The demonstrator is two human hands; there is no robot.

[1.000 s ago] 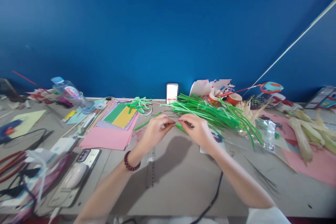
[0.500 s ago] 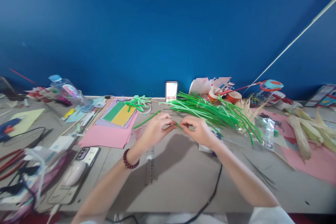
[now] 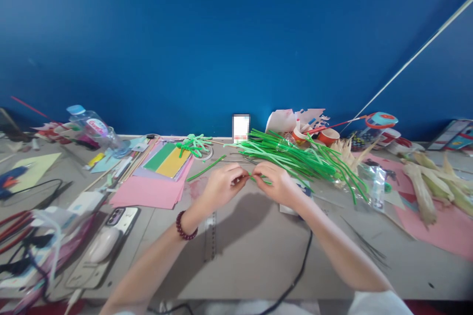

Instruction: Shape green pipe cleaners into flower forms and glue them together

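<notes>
Both my hands meet fingertip to fingertip above the middle of the table. My left hand (image 3: 224, 184) is closed in a pinch, with a beaded bracelet (image 3: 185, 225) on its wrist. Opposite it, my right hand (image 3: 272, 182) is also pinched. Between them shows a short bit of green pipe cleaner (image 3: 253, 177), mostly hidden by the fingers. Just behind the right hand lies a heap of green pipe cleaners (image 3: 295, 160). Another single green pipe cleaner (image 3: 205, 168) rests to the left of my left hand. Below that hand is a clear ruler (image 3: 210, 238).
Pink paper sheets (image 3: 148, 194) and a pack of coloured sheets (image 3: 166, 160) lie left. A phone (image 3: 127, 219) and a white mouse (image 3: 105, 245) sit nearer. A plastic bottle (image 3: 94, 125) stands further back. Corn husks (image 3: 424, 192) are at right; a black cable (image 3: 303, 268) crosses the front.
My left hand has turned slightly and its fingers have shifted at the pinch. The right hand stays nearly in place, its fingers curled a little more over the green piece.
</notes>
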